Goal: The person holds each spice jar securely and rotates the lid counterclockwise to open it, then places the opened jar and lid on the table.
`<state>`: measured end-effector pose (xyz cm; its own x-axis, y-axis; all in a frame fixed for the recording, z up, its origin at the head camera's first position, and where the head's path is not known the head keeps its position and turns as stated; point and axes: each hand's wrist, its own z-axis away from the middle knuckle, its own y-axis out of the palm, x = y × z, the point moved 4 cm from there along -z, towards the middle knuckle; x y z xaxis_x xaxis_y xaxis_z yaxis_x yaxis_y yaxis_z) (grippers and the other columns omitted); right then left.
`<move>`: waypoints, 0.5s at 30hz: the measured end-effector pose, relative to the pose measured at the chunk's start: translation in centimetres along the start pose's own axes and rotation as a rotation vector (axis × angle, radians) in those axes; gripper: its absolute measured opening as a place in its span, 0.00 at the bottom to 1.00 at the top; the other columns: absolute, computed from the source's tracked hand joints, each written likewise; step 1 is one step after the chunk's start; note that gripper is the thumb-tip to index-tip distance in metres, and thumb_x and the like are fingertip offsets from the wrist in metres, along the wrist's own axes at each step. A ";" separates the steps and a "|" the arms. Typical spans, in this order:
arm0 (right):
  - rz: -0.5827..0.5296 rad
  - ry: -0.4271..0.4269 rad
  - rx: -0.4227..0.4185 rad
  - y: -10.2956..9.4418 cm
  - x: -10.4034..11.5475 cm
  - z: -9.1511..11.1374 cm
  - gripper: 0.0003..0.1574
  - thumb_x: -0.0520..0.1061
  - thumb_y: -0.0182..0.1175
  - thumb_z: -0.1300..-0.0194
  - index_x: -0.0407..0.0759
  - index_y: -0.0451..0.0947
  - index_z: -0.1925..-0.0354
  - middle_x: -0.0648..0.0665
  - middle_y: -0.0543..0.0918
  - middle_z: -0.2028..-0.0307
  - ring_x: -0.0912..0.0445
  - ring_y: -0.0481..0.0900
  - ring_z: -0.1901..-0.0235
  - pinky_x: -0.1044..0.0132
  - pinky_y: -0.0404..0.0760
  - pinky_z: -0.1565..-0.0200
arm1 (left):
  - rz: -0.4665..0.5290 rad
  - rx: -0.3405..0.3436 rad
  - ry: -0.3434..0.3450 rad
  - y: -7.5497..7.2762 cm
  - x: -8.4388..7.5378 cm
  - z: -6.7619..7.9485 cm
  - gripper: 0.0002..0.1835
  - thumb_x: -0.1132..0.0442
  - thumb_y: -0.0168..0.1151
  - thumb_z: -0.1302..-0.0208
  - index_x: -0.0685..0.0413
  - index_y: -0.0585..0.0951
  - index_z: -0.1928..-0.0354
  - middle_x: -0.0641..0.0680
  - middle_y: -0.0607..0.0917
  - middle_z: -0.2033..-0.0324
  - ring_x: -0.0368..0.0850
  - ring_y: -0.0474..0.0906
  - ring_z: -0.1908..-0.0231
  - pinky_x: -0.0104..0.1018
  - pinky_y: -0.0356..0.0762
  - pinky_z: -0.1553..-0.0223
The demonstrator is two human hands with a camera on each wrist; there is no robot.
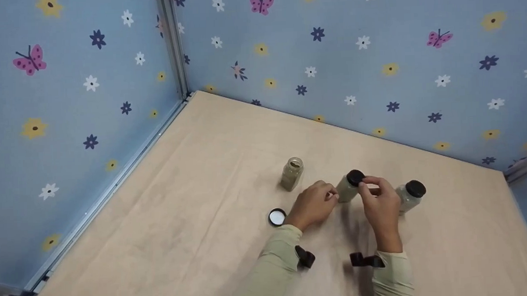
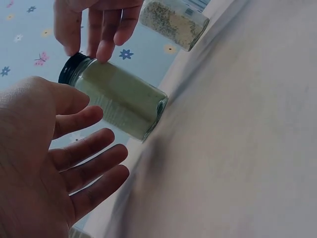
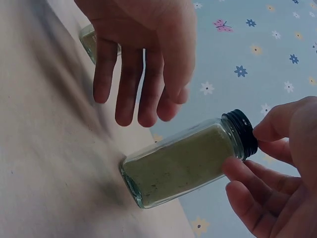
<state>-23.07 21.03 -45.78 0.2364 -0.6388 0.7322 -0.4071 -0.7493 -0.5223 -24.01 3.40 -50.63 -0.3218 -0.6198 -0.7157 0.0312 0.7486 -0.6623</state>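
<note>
A square glass spice jar (image 1: 347, 189) of greenish powder stands on the table with its black screw cap (image 1: 355, 178) on. My right hand (image 1: 381, 201) holds it at the cap, thumb and fingertips on the cap's side, as the right wrist view shows. Just left of this jar is my left hand (image 1: 314, 204), fingers loosely bent and nothing in them; the left wrist view shows its palm (image 2: 29, 144) facing the glass. An uncapped jar (image 1: 292, 175) of greenish contents stands farther left. Near my left wrist a loose black cap (image 1: 277, 217) lies with its white lining up.
Right of my right hand stands another capped jar (image 1: 410, 196), partly hidden by the hand. The light cloth-covered table (image 1: 169, 204) meets blue patterned walls (image 1: 331, 66) at the back and left. Metal posts (image 1: 172, 46) mark the corner.
</note>
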 end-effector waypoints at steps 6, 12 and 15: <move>-0.031 0.001 0.023 0.3 0.1 -0.2 0.10 0.42 0.65 0.34 0.40 0.84 0.55 0.44 0.86 0.52 0.52 0.84 0.67 0.76 0.75 0.70 | 0.002 -0.008 -0.021 0.3 0.0 -0.5 0.08 0.53 0.60 0.30 0.43 0.85 0.55 0.42 0.75 0.66 0.37 0.73 0.68 0.33 0.72 0.64; -0.012 0.018 0.021 0.0 -0.2 -0.2 0.11 0.42 0.66 0.34 0.41 0.84 0.54 0.45 0.86 0.52 0.52 0.84 0.65 0.76 0.75 0.70 | 0.114 0.014 -0.074 1.4 -0.1 -0.9 0.14 0.52 0.59 0.29 0.44 0.82 0.45 0.43 0.81 0.55 0.36 0.78 0.58 0.35 0.77 0.55; -0.028 0.034 0.036 0.1 -0.3 -0.1 0.12 0.43 0.66 0.34 0.41 0.83 0.53 0.44 0.86 0.51 0.52 0.84 0.65 0.74 0.76 0.70 | 0.154 0.017 -0.101 1.7 0.1 -1.0 0.20 0.53 0.59 0.29 0.44 0.78 0.37 0.44 0.82 0.47 0.38 0.79 0.51 0.38 0.76 0.48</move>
<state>-23.26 21.20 -46.00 0.2169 -0.6118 0.7607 -0.3686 -0.7729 -0.5165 -24.90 4.87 -51.60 -0.2154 -0.5197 -0.8268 0.0888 0.8327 -0.5465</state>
